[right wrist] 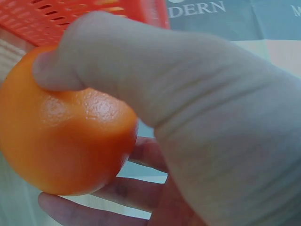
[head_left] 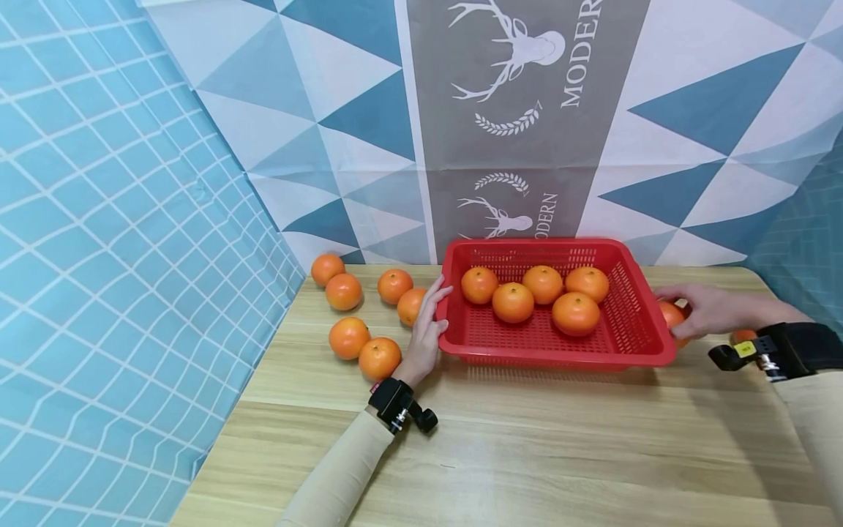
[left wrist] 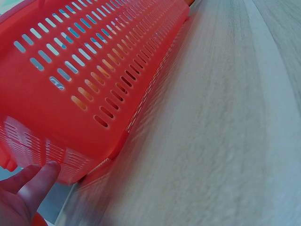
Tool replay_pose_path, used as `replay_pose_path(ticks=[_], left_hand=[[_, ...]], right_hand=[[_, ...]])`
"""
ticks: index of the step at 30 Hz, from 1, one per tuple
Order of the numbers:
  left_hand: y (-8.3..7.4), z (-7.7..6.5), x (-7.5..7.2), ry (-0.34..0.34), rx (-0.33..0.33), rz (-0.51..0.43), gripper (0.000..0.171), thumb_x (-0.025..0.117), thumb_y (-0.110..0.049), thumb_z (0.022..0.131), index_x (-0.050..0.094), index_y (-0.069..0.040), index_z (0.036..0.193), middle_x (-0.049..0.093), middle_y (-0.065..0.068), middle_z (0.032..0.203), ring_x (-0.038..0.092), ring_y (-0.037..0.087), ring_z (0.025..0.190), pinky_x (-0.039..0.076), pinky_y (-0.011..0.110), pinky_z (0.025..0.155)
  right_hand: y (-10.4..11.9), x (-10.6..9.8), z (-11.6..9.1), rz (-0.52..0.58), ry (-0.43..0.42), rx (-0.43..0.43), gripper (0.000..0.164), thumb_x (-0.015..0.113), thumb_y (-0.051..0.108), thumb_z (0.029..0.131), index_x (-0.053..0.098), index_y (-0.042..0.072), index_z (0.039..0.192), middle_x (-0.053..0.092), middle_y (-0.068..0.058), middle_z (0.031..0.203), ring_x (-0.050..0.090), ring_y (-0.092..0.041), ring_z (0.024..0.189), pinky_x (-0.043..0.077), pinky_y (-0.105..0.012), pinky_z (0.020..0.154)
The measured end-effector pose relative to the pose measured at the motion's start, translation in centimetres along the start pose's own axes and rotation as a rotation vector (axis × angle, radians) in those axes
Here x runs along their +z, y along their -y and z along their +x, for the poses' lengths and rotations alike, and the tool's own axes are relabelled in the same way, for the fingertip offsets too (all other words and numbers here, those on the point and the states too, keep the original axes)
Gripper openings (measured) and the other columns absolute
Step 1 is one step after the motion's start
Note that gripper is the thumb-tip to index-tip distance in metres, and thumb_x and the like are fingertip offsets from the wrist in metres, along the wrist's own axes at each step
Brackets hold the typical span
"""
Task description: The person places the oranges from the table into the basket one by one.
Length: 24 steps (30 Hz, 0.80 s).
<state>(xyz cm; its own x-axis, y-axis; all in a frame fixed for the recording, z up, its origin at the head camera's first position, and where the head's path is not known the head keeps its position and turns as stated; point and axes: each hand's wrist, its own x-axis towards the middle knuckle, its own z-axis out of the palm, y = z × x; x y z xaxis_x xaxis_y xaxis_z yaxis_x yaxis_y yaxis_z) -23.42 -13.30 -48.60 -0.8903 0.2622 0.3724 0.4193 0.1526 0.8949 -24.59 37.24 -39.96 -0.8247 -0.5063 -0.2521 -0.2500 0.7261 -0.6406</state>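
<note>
A red plastic basket (head_left: 484,344) with slotted walls stands on the table, several oranges (head_left: 576,314) inside it. My left hand (head_left: 424,337) is at the basket's left end, its extended fingers touching the rim and side. In the left wrist view, fingertips (left wrist: 51,170) reach toward the slotted end wall. Just outside the basket's right end, my right hand (head_left: 707,309) grips another orange (right wrist: 66,141). The right wrist view shows the thumb pressed on top of that fruit and fingers curving beneath it.
Several loose oranges (head_left: 349,338) lie on the wooden table (head_left: 527,454) left of the basket, some close to my left hand and wrist. Another orange (head_left: 744,336) is partly hidden behind my right wrist. A patterned wall covering (head_left: 369,110) rises behind the basket.
</note>
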Motion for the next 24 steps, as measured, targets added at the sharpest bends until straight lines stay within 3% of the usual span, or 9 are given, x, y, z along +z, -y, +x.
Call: replay_pose_path(ticks=[3,6,12,15,24], left_hand=[[0.0,0.0,0.0,-0.001,0.001,0.001,0.071,0.039,0.000,0.097,0.042,0.002,0.168,0.020,0.007,0.191,0.018,0.037,0.178,0.021,0.068,0.143],[0.0,-0.1,0.0,0.001,0.001,0.005,0.071,0.039,0.000,0.097,0.042,0.002,0.168,0.020,0.007,0.191,0.019,0.037,0.177,0.022,0.068,0.143],[0.1,-0.1,0.0,0.007,-0.005,0.016,0.071,0.039,0.000,0.098,0.041,0.002,0.168,0.019,0.005,0.191,0.019,0.035,0.178,0.023,0.067,0.143],[0.0,0.0,0.0,0.009,-0.008,0.011,0.071,0.039,0.001,0.098,0.041,0.002,0.169,0.019,0.004,0.191,0.019,0.035,0.178,0.024,0.066,0.143],[0.4,0.0,-0.1,0.000,-0.001,0.023,0.071,0.039,0.002,0.098,0.041,0.002,0.168,0.020,0.004,0.191,0.019,0.034,0.177,0.022,0.067,0.143]], right_hand=[[-0.1,-0.8,-0.5,-0.020,-0.009,0.005,0.069,0.082,0.011,0.093,0.056,-0.011,0.152,0.067,-0.015,0.133,0.059,-0.001,0.098,0.063,-0.028,0.075],[0.0,-1.7,-1.1,-0.052,-0.028,0.007,0.067,0.081,0.010,0.095,0.055,-0.013,0.152,0.068,-0.018,0.133,0.060,-0.003,0.098,0.063,-0.028,0.074],[0.6,-3.3,-2.4,-0.190,-0.106,0.102,0.064,0.085,0.008,0.093,0.058,-0.011,0.149,0.067,-0.027,0.133,0.062,-0.028,0.108,0.059,-0.029,0.072],[0.9,-4.2,-2.8,-0.246,-0.161,0.103,0.065,0.088,0.008,0.091,0.060,-0.011,0.147,0.066,-0.030,0.133,0.062,-0.036,0.108,0.055,-0.027,0.071],[1.9,-5.4,-3.1,-0.310,-0.224,0.051,0.066,0.091,0.011,0.087,0.062,-0.007,0.144,0.072,-0.022,0.125,0.062,-0.021,0.100,0.052,-0.025,0.074]])
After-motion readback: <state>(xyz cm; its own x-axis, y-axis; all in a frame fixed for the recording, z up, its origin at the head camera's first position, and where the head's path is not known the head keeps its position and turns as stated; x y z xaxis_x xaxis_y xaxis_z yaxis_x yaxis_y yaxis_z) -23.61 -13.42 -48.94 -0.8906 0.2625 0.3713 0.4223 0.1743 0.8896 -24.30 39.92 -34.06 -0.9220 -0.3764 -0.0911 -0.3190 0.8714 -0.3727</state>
